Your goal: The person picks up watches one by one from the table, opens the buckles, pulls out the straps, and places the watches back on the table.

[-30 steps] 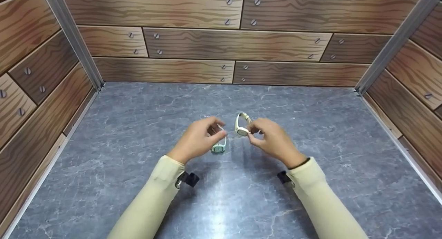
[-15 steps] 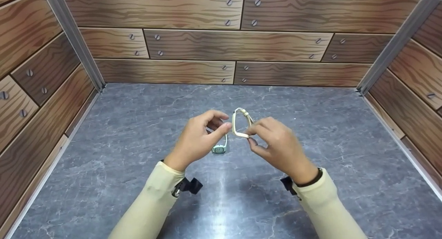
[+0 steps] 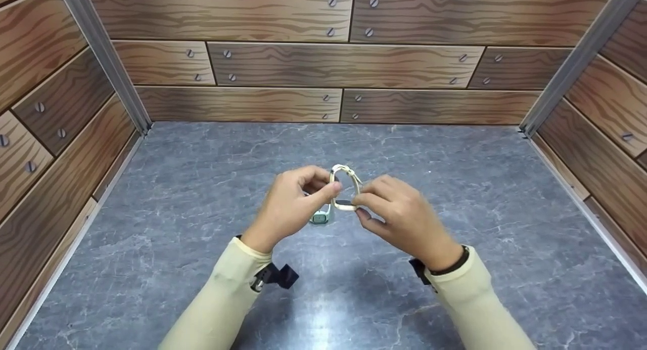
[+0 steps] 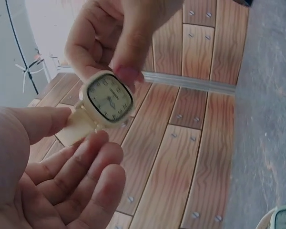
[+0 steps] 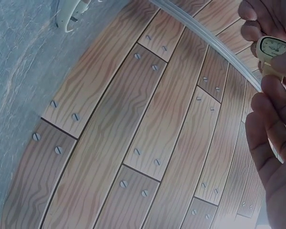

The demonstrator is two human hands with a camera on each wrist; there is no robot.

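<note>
A cream wristwatch (image 3: 345,206) with a rounded square dial is held up between both hands, its strap looped and buckled above the case. My left hand (image 3: 290,201) pinches the strap beside the case between thumb and fingers. On the other side, my right hand (image 3: 399,211) grips the case edge with thumb and forefinger. The dial of the cream wristwatch (image 4: 108,98) faces the left wrist camera, strap between the left fingers. Behind and below the left thumb, a mint green wristwatch (image 3: 319,217) lies on the table, partly hidden by that hand.
The grey marbled tabletop (image 3: 202,158) spreads beneath both hands. Wood-patterned panels (image 3: 283,64) wall it at the back and both sides, with metal posts (image 3: 108,61) at the rear corners. Each sleeved wrist wears a small black camera (image 3: 285,276).
The cream watch has shifted left in the right hand, its dial tilting away from the head camera. My left thumb and fingers, apart from it earlier, now pinch its strap. The green watch stays put.
</note>
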